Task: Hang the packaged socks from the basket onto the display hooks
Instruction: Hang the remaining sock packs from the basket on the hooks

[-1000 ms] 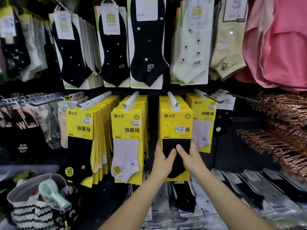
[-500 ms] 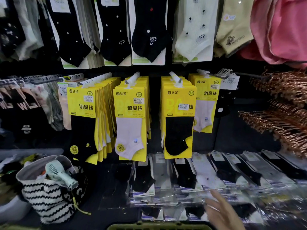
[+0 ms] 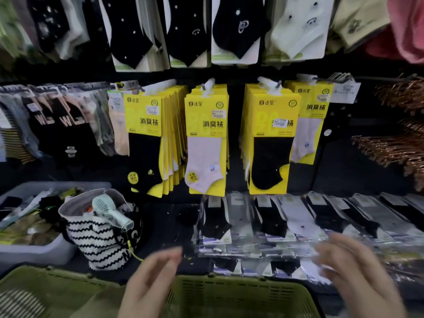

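Both empty: left hand [image 3: 149,285], right hand [image 3: 358,274]; fingers [image 3: 168,257] straight, basket [image 3: 231,281] just below.

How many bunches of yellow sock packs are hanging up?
4. The left bunch shows a black sock, the second bunch a pale one, the third bunch a black one, and the fourth bunch, at the right, sits partly behind it. Others may be hidden.

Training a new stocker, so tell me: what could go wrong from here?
The right hand hovers over the loose clear-bagged socks; a sweep could slide them off.
The left hand is near the striped bag, whose handheld fan rests on top.
The yellow packs crowd the hook to its tip; another could slip off.
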A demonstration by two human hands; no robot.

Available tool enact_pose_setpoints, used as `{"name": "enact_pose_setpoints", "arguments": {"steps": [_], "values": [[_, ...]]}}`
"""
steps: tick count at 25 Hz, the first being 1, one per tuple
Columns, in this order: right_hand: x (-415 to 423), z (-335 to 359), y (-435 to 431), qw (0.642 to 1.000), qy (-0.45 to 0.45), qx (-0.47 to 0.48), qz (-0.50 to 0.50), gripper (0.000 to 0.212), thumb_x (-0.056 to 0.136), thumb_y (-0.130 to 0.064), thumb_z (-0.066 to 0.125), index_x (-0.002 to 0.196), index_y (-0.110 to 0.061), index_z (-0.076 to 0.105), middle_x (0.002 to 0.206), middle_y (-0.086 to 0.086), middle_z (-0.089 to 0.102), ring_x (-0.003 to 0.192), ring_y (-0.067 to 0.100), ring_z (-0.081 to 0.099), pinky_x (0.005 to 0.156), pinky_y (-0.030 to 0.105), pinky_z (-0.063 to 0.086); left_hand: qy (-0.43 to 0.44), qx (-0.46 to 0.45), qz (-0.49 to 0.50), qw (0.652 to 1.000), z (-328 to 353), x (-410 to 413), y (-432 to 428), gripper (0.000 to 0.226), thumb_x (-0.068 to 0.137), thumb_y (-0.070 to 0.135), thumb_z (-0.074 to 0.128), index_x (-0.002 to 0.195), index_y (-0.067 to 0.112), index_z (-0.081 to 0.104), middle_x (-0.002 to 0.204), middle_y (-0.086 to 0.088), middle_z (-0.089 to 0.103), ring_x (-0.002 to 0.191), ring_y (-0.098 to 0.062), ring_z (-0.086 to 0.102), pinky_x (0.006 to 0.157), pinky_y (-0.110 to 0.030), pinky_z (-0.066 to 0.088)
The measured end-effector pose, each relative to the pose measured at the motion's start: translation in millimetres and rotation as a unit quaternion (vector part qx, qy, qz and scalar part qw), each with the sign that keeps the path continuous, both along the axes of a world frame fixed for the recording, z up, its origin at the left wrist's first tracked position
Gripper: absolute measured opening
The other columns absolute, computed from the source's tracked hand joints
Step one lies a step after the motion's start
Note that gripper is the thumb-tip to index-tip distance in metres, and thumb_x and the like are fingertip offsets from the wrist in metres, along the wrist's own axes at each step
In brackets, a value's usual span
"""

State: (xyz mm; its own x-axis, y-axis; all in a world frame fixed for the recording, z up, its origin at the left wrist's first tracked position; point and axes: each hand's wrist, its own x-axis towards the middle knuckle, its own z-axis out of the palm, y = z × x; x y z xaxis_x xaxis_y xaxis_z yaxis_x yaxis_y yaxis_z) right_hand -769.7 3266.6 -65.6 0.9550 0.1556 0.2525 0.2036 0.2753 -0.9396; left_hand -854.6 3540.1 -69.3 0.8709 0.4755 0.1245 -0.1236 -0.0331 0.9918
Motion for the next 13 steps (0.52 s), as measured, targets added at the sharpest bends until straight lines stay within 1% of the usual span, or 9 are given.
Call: {"name": "enact_pose_setpoints", "arguments": {"steps": [1, 2, 3, 4, 6, 8, 10, 12, 13], "values": [[-2, -4, 12, 0.999, 0.006, -0.04, -0.031, 0.022, 0.086, -0.016, 0.051, 0.1, -0.021, 0.067, 0.088, 0.007, 0.072, 0.078, 0.021, 0.069, 0.067, 0.023, 0.056, 0.007, 0.01, 0.001, 1.0, 2, 2, 1, 0.02, 0.088, 0.008, 0.056, 0.09, 0.018, 0.073, 0.098, 0.005, 0.073, 0.1, -0.011, 0.065, 0.09, -0.038, 0.049], [-1, 4, 29, 0.995, 0.014, -0.066, -0.067, 0.023, 0.081, -0.021, 0.054, 0.102, -0.021, 0.064, 0.088, 0.003, 0.072, 0.076, 0.017, 0.069, 0.065, 0.022, 0.056, 0.014, 0.026, -0.012, 0.999, 8, 9, 3, 0.019, 0.088, 0.012, 0.056, 0.092, 0.021, 0.072, 0.098, 0.01, 0.072, 0.098, -0.006, 0.065, 0.089, -0.035, 0.049], [5, 6, 47, 0.996, 0.008, -0.08, -0.044, 0.025, 0.08, -0.024, 0.055, 0.103, -0.02, 0.061, 0.088, 0.001, 0.072, 0.076, 0.015, 0.069, 0.064, 0.021, 0.055, 0.005, 0.04, -0.029, 0.999, 18, 19, 3, 0.018, 0.089, 0.014, 0.055, 0.094, 0.022, 0.07, 0.098, 0.014, 0.07, 0.096, -0.002, 0.064, 0.088, -0.033, 0.05], [9, 13, 64, 0.995, 0.014, -0.095, -0.014, 0.024, 0.081, -0.024, 0.056, 0.104, -0.02, 0.06, 0.089, -0.001, 0.071, 0.076, 0.013, 0.068, 0.062, 0.018, 0.054, 0.006, 0.074, -0.032, 0.997, 25, 31, 6, 0.017, 0.089, 0.015, 0.055, 0.096, 0.023, 0.069, 0.098, 0.016, 0.07, 0.094, 0.001, 0.063, 0.088, -0.032, 0.05], [25, 20, 98, 0.993, 0.002, -0.114, 0.024, 0.018, 0.086, -0.019, 0.057, 0.104, -0.022, 0.058, 0.089, -0.001, 0.071, 0.079, 0.011, 0.068, 0.065, 0.016, 0.053, -0.011, 0.093, -0.015, 0.995, 33, 59, 21, 0.017, 0.09, 0.013, 0.056, 0.096, 0.024, 0.067, 0.096, 0.015, 0.07, 0.093, 0.005, 0.062, 0.088, -0.03, 0.05], [44, 31, 139, 0.987, -0.016, -0.137, 0.076, 0.018, 0.09, -0.015, 0.057, 0.105, -0.025, 0.057, 0.097, -0.001, 0.069, 0.089, 0.01, 0.067, 0.074, 0.017, 0.052, -0.039, 0.112, 0.031, 0.992, 43, 87, 48, 0.014, 0.09, 0.012, 0.057, 0.095, 0.023, 0.064, 0.099, 0.014, 0.067, 0.098, 0.002, 0.06, 0.089, -0.026, 0.048], [63, 41, 185, 0.977, -0.022, -0.171, 0.128, 0.026, 0.092, -0.015, 0.056, 0.117, -0.023, 0.053, 0.119, -0.003, 0.062, 0.106, 0.008, 0.06, 0.088, 0.018, 0.047, -0.067, 0.154, 0.111, 0.98, 56, 117, 80, 0.017, 0.09, 0.013, 0.057, 0.106, 0.019, 0.058, 0.112, 0.007, 0.059, 0.111, -0.009, 0.055, 0.089, -0.024, 0.043], [86, 52, 233, 0.967, -0.011, -0.206, 0.15, 0.048, 0.093, -0.02, 0.056, 0.137, -0.014, 0.04, 0.139, -0.002, 0.047, 0.123, 0.008, 0.047, 0.101, 0.022, 0.037, -0.072, 0.188, 0.182, 0.963, 65, 143, 117, 0.039, 0.09, 0.02, 0.059, 0.127, 0.016, 0.048, 0.126, 0.005, 0.048, 0.121, -0.009, 0.044, 0.093, -0.024, 0.035], [98, 58, 255, 0.966, -0.002, -0.215, 0.144, 0.056, 0.093, -0.023, 0.055, 0.142, -0.011, 0.032, 0.145, 0.0, 0.04, 0.13, 0.012, 0.042, 0.106, 0.027, 0.034, -0.063, 0.192, 0.193, 0.96, 68, 155, 135, 0.05, 0.089, 0.025, 0.06, 0.134, 0.017, 0.041, 0.133, 0.005, 0.043, 0.124, -0.008, 0.039, 0.097, -0.024, 0.033]]}}
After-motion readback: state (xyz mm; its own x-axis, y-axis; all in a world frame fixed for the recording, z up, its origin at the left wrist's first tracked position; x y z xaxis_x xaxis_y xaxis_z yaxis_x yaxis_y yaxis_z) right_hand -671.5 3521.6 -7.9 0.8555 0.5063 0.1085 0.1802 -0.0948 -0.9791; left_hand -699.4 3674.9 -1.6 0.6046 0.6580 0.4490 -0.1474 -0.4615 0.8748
